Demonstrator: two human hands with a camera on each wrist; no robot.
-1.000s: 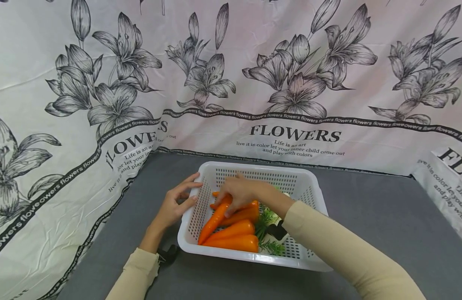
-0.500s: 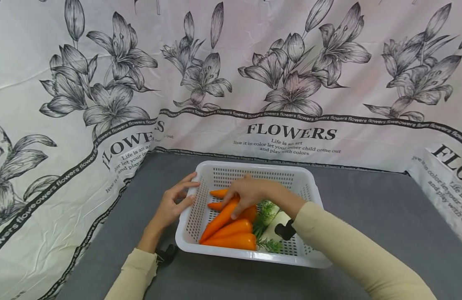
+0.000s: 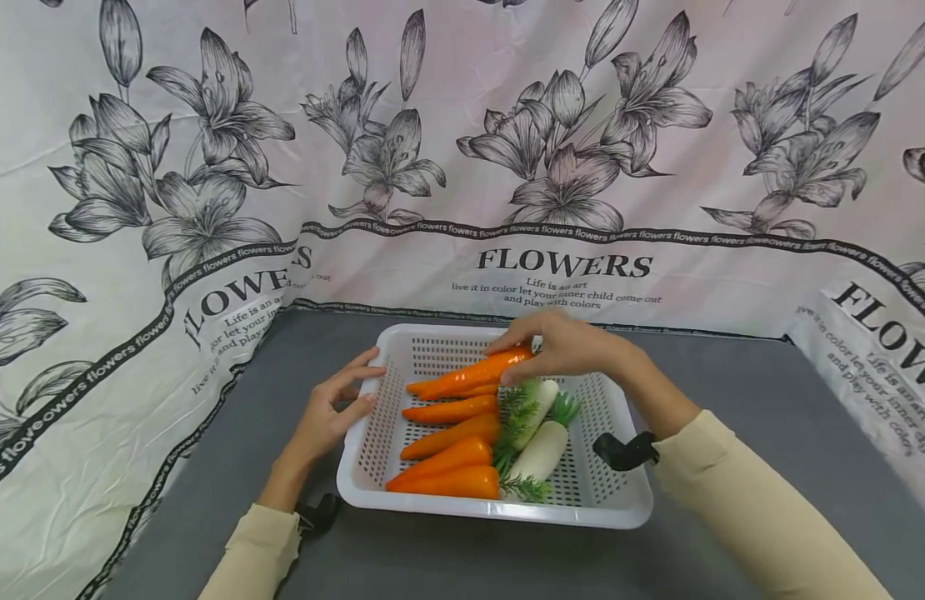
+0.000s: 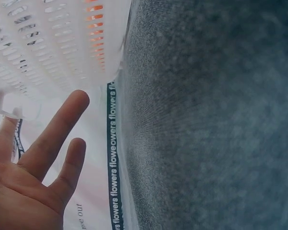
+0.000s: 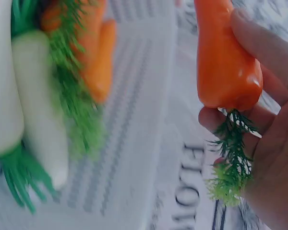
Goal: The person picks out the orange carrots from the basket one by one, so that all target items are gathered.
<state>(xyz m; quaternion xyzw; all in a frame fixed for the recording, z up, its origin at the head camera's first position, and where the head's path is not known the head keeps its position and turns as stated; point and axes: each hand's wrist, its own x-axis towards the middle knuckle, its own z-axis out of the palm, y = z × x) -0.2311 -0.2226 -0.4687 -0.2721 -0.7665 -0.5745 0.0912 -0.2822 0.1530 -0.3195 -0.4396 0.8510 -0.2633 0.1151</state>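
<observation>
At the left, we see the left forearm angle up from the bottom edge, the left hand [image 3: 323,417] with fingers straight and spread, fingertips at the left rim of the white basket [image 3: 582,515] and the thumb set apart below them. Inside, we see a column of orange carrots [image 3: 462,483], tips pointing left. Over the far part of the basket is the held carrot [image 3: 473,375], slanted, tip lower to the left; we cannot tell whether it touches the carrot beneath. We find the right hand [image 3: 567,346] pinching its thick leafy end between thumb and fingers, wrist bent, above the white radishes [image 3: 543,450]. Farthest right, the right forearm slopes down to the bottom corner
</observation>
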